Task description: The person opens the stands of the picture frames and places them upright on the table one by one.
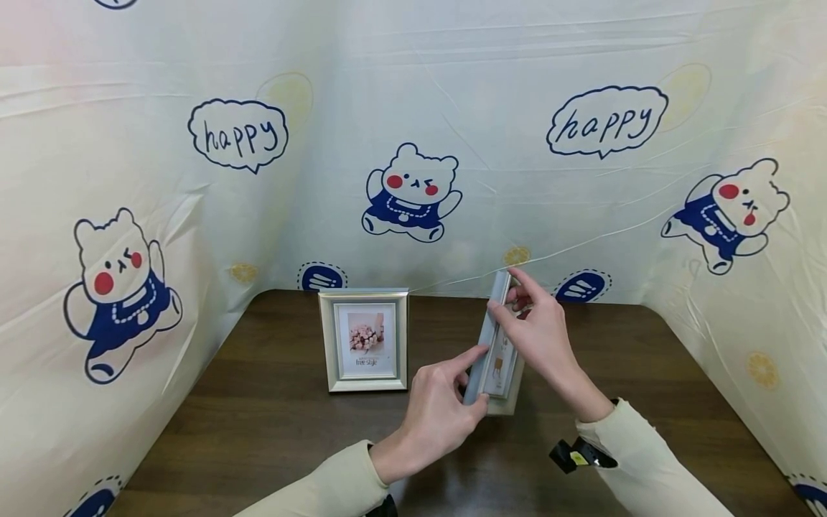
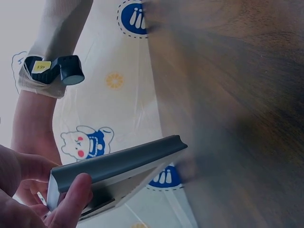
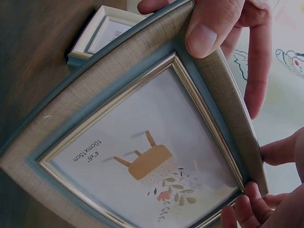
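Both hands hold a picture frame (image 1: 491, 359) with a blue-grey outer edge and a beige, woven-looking border. In the right wrist view, its picture (image 3: 156, 171) shows an orange chair with flowers and size lettering. Fingers and thumb of the left hand (image 1: 442, 406) pinch the near end. At the far end, the right hand (image 1: 539, 327) grips the edge between thumb and fingers. The frame is turned nearly edge-on to the head view. A dark side strip (image 2: 118, 164) shows in the left wrist view. Whether its bottom touches the table cannot be told.
A second, silver-beige picture frame (image 1: 326, 345) stands upright to the left, with a pink flower print. The dark wooden table (image 1: 258, 431) is bordered at the back and sides by a pale printed cloth (image 1: 336, 86). Wrist cameras (image 1: 578, 456) sit at the sleeves.
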Available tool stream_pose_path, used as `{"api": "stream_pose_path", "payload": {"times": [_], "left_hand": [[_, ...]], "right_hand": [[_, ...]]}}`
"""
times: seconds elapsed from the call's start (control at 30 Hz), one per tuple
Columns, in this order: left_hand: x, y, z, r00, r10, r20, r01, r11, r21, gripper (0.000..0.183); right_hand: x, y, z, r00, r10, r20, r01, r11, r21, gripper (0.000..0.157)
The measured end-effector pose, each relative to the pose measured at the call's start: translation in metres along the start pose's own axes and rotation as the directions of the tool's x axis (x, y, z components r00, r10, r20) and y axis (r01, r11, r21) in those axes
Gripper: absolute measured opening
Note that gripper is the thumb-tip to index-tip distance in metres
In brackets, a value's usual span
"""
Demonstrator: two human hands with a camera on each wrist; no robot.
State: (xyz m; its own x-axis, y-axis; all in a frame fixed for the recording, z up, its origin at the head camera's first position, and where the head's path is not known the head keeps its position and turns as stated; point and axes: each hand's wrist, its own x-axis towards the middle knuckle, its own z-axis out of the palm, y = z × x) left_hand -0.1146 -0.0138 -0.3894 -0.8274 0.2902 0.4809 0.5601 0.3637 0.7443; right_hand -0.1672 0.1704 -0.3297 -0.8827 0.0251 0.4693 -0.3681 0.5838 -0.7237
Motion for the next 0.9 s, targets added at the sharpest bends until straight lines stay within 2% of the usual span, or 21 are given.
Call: {"api": "stream_pose_path", "payload": {"times": [0.37,0.9], "left_hand": [[-0.0001,0.0003,0.0001,1.0,0.014,0.001,-0.014,1.0,0.001,0.064],[0.0012,0.0022,-0.0003,0.999,0.04,-0.004,-0.04,0.999,0.032,0.064]], "right_hand": [[0.0028,0.0,0.0014,0.998,-0.041,0.038,0.044,0.997,-0.07,0.059],[0.0049,0.0059,-0.0034,0.996,-0.075,0.05,0.076,0.997,-0.018,0.058]]}}
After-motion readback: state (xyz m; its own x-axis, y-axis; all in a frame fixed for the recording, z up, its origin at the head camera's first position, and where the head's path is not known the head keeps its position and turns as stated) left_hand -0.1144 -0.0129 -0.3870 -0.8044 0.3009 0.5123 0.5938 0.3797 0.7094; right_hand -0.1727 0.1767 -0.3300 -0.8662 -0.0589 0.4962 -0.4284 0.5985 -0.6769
